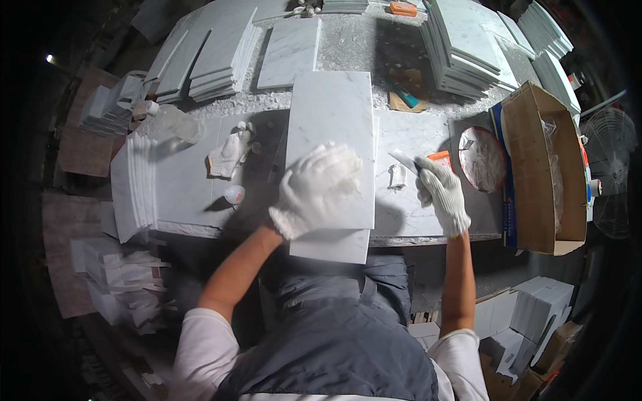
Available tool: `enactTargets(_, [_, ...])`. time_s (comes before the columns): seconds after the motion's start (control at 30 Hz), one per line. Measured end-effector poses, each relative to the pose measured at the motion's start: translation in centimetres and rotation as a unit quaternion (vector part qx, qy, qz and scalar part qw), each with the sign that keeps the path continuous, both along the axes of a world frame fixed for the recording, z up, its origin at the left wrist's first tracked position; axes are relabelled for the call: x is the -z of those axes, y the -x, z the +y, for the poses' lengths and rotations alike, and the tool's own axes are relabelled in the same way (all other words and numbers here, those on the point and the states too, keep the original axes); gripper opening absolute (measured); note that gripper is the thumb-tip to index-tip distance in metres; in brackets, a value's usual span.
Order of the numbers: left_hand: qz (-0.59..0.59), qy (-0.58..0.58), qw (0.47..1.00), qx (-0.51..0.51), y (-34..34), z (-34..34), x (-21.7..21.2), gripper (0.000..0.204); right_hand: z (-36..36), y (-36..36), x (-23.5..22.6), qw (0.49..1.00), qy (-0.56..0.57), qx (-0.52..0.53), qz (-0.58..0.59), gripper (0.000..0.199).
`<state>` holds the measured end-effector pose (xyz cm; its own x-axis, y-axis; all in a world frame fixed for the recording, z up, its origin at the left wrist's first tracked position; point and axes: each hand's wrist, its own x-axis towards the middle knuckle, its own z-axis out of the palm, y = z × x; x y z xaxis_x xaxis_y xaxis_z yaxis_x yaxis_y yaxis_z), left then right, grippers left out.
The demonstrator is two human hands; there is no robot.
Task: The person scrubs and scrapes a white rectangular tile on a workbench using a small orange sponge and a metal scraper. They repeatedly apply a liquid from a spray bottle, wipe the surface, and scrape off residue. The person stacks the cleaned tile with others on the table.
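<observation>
background slabs [289, 53] lie beyond the tile [331, 110], carton [527, 180] rightward. left hand [317, 187] extends fingers over it, grasp unclear; right hand [443, 194] clenches a knife [402, 161].

Tile [331, 110] smooth, stone-like; gloves [445, 200] knitted cloth; knife blade [403, 160] metal; box [526, 160] matt cardboard.

A slab [331, 113] lies beneath the left hand [317, 190] — leftward of that hand, a glove [227, 155] and, farther out, a bottle [177, 122] on the bench [184, 212]. The right hand [441, 194] has a knife [402, 160] in it; rightward come a dish [483, 160], then a box [545, 174]. Ahead of both hands — slab stacks [224, 53].
</observation>
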<state>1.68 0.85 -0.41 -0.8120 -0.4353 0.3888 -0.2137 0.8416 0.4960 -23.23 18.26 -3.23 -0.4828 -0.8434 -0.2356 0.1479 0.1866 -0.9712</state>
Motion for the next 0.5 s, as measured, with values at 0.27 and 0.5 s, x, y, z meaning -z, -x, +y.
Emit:
enactTargets(0.27, [-0.14,0.147,0.972,0.122,5.3,-2.4,-1.5,0.052,6.5,-5.6,2.4,0.97,0.026,0.191,-0.145,0.05])
enactTargets(0.5, [-0.002,-0.278,0.902,0.329,4.6,12.7,-2.2,0.041,6.7,-5.3,-0.2,0.941,0.112,0.227,-0.224,0.057])
